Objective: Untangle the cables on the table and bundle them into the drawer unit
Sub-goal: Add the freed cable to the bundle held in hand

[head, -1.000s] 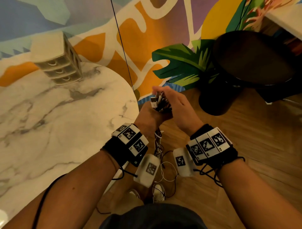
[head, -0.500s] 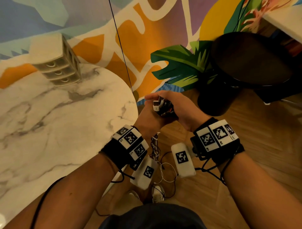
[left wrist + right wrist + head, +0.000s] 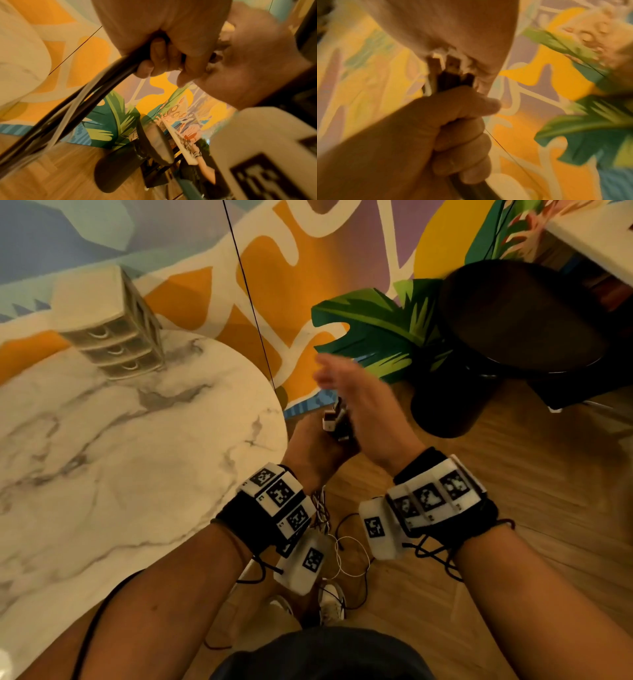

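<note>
My left hand is curled in a fist round a bundle of black and white cables, just past the table's right edge. The plug ends stick up out of the fist. The rest of the cables hang down to a loose tangle on the floor. My right hand is blurred, its fingers stretched out to the upper left, and its palm sits over the plug ends. The left wrist view shows the fingers wrapped round the cables. In the right wrist view the plugs touch the right palm. The beige drawer unit stands shut at the table's far side.
The round marble table fills the left. A black round stool stands to the right on the wooden floor. A thin black cord hangs in front of the painted wall. My shoes are below the hands.
My right hand was cupped round the plug ends and has opened, its fingers swinging out to the upper left. The left hand keeps its grip on the bundle.
</note>
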Action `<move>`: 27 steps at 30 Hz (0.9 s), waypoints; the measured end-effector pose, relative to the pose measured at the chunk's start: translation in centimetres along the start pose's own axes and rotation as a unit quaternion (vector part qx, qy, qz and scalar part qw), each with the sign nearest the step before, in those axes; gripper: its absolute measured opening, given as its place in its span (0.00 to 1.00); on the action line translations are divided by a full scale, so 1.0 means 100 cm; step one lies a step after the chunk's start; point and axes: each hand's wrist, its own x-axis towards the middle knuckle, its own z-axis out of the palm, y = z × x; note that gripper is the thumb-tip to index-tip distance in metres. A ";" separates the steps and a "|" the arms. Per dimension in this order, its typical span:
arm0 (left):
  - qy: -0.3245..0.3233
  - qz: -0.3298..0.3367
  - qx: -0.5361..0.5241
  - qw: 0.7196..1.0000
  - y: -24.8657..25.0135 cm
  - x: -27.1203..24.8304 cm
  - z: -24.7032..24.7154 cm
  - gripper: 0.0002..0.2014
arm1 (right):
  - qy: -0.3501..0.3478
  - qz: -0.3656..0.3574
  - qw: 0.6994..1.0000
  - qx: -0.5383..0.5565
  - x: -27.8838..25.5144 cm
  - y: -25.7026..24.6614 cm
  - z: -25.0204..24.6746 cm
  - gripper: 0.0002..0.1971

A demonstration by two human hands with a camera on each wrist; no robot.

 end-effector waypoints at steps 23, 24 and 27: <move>0.054 -0.031 -0.205 0.977 0.013 0.007 -0.007 0.15 | 0.003 0.176 0.984 -0.012 -0.039 0.075 0.042 0.22; 0.050 -0.036 -0.206 0.977 0.012 0.008 -0.009 0.14 | 0.002 0.180 0.984 -0.007 -0.040 0.075 0.042 0.23; 0.030 -0.050 -0.207 0.977 0.010 0.008 -0.013 0.14 | -0.002 0.192 0.981 0.003 -0.042 0.074 0.044 0.23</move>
